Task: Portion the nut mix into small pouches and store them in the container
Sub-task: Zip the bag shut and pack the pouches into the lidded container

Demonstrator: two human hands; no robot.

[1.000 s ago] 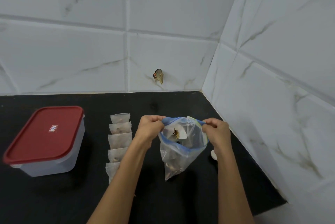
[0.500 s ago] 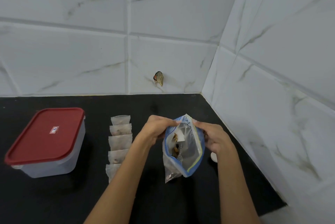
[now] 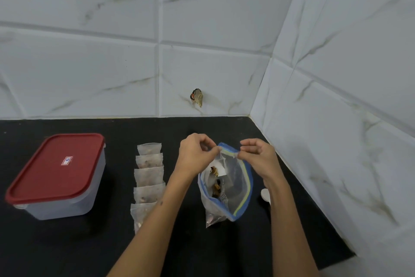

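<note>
Five filled pouches (image 3: 148,183) lie in a row on the black counter (image 3: 67,243) beside the lidded container (image 3: 57,174), none stored yet, while the left hand (image 3: 195,155) and right hand (image 3: 258,156) pinch the zip bag (image 3: 226,184) top, seemingly sealing the leftover nuts.

text: none legible | red lid (image 3: 56,165): small label (image 3: 67,161), print too blurred

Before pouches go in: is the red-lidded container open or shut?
Shut. The red lid lies flat across the container, covering its rim on every visible side; nothing shows whether it is snapped tight.
</note>
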